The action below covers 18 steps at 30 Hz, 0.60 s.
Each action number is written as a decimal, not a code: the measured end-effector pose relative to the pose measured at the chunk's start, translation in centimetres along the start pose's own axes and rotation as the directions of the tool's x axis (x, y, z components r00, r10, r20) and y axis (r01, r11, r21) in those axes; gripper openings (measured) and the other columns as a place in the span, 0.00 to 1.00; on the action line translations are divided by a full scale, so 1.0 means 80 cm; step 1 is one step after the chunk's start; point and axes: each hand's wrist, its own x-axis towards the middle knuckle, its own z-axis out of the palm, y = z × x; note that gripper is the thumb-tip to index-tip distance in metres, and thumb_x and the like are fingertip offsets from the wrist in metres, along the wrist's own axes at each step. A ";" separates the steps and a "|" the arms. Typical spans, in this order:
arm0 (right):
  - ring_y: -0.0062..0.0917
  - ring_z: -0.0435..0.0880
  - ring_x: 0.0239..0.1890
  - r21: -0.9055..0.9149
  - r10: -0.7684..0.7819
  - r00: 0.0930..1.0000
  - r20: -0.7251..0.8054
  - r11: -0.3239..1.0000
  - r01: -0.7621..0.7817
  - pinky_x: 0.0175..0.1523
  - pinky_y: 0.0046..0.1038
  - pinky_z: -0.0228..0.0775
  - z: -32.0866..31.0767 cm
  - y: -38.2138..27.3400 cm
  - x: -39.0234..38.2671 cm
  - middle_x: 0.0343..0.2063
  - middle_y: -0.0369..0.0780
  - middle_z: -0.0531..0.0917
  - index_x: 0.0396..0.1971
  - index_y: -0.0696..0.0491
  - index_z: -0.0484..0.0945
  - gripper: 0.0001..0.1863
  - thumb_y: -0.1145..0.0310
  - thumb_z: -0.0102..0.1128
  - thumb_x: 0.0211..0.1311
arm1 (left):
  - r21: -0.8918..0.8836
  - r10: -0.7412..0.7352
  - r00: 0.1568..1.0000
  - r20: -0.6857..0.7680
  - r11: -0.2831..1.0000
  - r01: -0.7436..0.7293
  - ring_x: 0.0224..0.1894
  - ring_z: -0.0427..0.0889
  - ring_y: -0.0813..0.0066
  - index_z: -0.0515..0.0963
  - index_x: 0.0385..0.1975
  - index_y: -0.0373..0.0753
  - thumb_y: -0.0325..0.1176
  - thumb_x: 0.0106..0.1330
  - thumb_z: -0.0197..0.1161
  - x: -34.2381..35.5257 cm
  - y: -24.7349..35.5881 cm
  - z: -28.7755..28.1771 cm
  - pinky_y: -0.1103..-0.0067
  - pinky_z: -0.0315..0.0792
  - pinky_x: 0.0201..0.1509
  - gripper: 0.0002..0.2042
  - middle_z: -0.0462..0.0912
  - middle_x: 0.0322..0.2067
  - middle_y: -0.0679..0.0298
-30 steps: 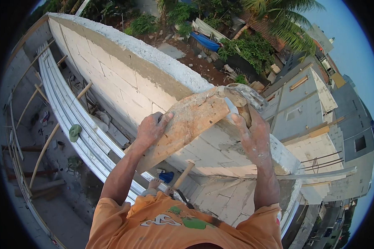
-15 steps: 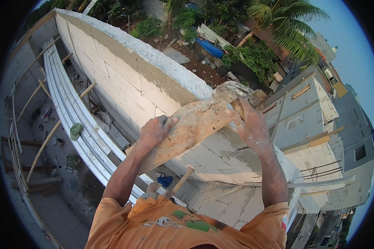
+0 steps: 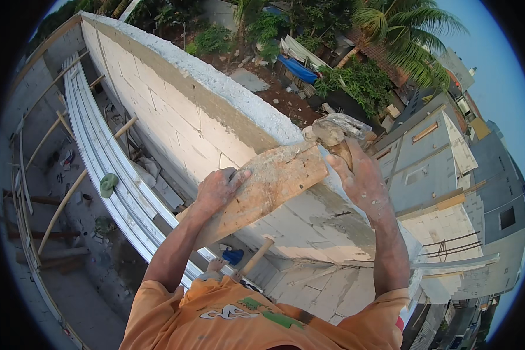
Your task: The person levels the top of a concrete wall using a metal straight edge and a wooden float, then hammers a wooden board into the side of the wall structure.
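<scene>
My left hand (image 3: pixel 217 189) is closed round the near edge of a mortar-stained wooden board (image 3: pixel 274 178). The board slants across the corner of a block wall, its far end by the wall top. Beyond that end, my right hand (image 3: pixel 361 181) grips the brown handle of a trowel (image 3: pixel 339 129). Grey mortar cakes the trowel, and its blade points away from me over the wall's outer side. My right fingers are partly hidden behind the hand. Rough pale mortar covers the wall top (image 3: pixel 204 73), with a grey plaster band below it.
Long metal channels (image 3: pixel 108 154) run along the left, with a green cap (image 3: pixel 108 185) on them. Bamboo poles (image 3: pixel 64 207) cross the deep room below. A bare foot (image 3: pixel 216 265) shows beneath my shirt. Outside the wall lie trees, rubble and a blue tarp (image 3: pixel 297 69).
My right hand has moved slightly right with the trowel, away from the board's end, opening a gap there. My left hand and the board have barely moved.
</scene>
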 end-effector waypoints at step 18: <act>0.52 0.81 0.33 0.237 -0.021 0.961 -0.277 0.967 0.090 0.40 0.44 0.70 -0.001 -0.017 0.007 0.30 0.53 0.82 0.50 0.62 0.71 0.25 0.55 0.57 0.68 | 0.045 -0.012 1.000 0.005 0.999 0.011 0.37 0.83 0.50 0.82 0.39 0.37 0.67 0.67 0.45 -0.003 0.002 -0.005 0.60 0.73 0.43 0.35 0.83 0.29 0.47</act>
